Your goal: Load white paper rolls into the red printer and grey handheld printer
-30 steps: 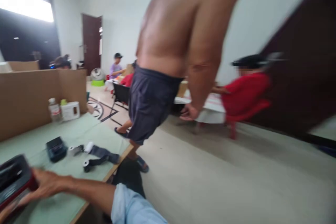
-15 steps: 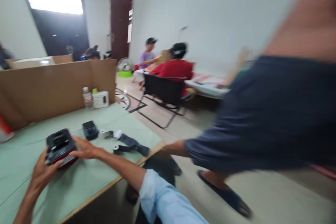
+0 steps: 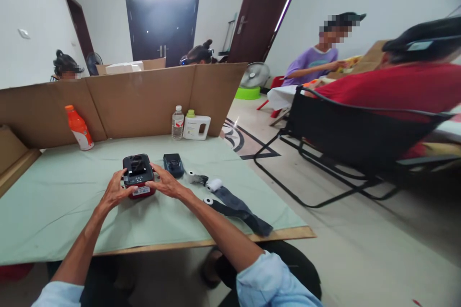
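A small red and black printer-like device [image 3: 138, 178] sits on the pale green table cover [image 3: 54, 201]. My left hand [image 3: 114, 191] grips its left side and my right hand [image 3: 166, 183] grips its right side. Just right of it lie a black lid or module [image 3: 173, 165], two small white paper rolls [image 3: 190, 176] and a dark strip of unrolled material [image 3: 236, 207] with another roll at its end.
A cardboard screen [image 3: 144, 100] stands along the table's far edge, with an orange bottle [image 3: 79, 128], a water bottle [image 3: 177, 123] and a white jug [image 3: 196, 126] before it. A black chair [image 3: 342, 139] with a person in red is at right. Other people sit beyond.
My view swung left from the room back onto the table. The person walking past has left the view. Both hands now hold the device at the table's middle.
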`<state>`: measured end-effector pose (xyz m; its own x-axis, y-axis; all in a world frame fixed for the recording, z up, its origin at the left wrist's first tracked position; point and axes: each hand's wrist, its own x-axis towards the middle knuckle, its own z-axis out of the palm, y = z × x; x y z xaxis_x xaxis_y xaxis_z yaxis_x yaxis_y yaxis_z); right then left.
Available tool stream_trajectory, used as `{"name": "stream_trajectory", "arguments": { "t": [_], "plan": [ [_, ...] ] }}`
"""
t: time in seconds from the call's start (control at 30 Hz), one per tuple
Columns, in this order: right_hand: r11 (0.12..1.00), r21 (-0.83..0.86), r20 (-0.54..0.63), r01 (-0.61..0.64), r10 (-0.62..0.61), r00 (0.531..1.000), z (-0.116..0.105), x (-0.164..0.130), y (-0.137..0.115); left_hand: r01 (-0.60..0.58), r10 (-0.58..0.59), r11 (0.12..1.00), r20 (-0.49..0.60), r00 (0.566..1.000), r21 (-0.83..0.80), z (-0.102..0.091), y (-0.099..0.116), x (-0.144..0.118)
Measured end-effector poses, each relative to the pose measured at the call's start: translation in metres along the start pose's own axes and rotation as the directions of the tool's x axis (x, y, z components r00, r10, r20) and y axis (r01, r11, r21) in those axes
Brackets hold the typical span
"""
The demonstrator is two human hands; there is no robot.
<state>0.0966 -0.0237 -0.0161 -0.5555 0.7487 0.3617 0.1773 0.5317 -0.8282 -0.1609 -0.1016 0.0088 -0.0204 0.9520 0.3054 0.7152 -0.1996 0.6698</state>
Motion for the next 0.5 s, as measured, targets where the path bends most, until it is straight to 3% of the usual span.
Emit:
{"name": "stream_trajectory", "arguments": {
  "t": [0.1,0.27,0.5],
  "plan": [
    [0.998,-0.059,-0.023,-0.013,0.012,1.000,0.001,0.006,0.004,-0.024,0.025,0.999,0.049,0.998,-0.027,-0.008,-0.001,0.006],
    [0.992,-0.106,-0.055,0.064,-0.070,0.996,0.001,0.016,0.005,-0.001,0.012,0.995,0.104,0.994,-0.101,-0.013,0.003,0.012],
    [0.987,-0.125,-0.045,0.106,-0.112,0.993,0.000,0.028,-0.002,-0.013,0.024,0.996,0.118,0.993,-0.089,-0.014,0.004,0.011]
  ]
}}
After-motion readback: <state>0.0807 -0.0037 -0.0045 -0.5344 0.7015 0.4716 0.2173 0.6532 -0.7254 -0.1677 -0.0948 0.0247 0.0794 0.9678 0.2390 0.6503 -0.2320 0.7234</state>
